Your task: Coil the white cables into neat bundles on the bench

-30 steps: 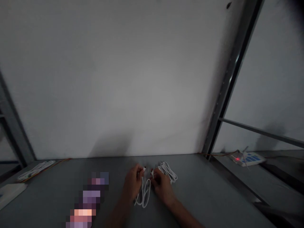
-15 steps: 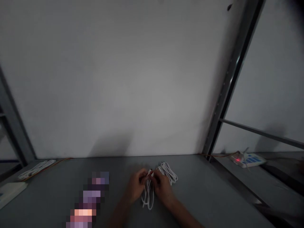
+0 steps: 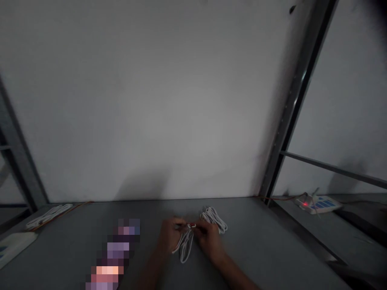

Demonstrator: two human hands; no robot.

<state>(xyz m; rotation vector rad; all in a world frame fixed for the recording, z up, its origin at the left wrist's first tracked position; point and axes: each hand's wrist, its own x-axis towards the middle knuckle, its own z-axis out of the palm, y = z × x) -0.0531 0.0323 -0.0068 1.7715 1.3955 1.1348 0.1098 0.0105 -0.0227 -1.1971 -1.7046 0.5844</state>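
Observation:
My left hand (image 3: 171, 234) and my right hand (image 3: 210, 241) meet just above the grey tabletop, fingertips pinched at the top of a looped white cable (image 3: 186, 250). Its loops hang down between the hands toward me. A small reddish piece spans the gap between my fingertips; whether it is a tie or part of the cable I cannot make out. Close beyond my right hand lies a second white cable bundle (image 3: 214, 218), coiled on the tabletop. The fingertips themselves are dim and partly hidden.
Another white cable bundle (image 3: 50, 215) lies at the far left, beside a thin orange wire and a pale flat box (image 3: 16, 246). A blurred-out patch (image 3: 113, 257) covers something left of my hands. On the right, beyond a metal post (image 3: 286, 133), sits a white-and-blue device (image 3: 322, 204) with a red light.
My hands have drawn slightly apart, with the reddish piece now stretched between the fingertips. The cable's hanging loops have swung a little left and spread.

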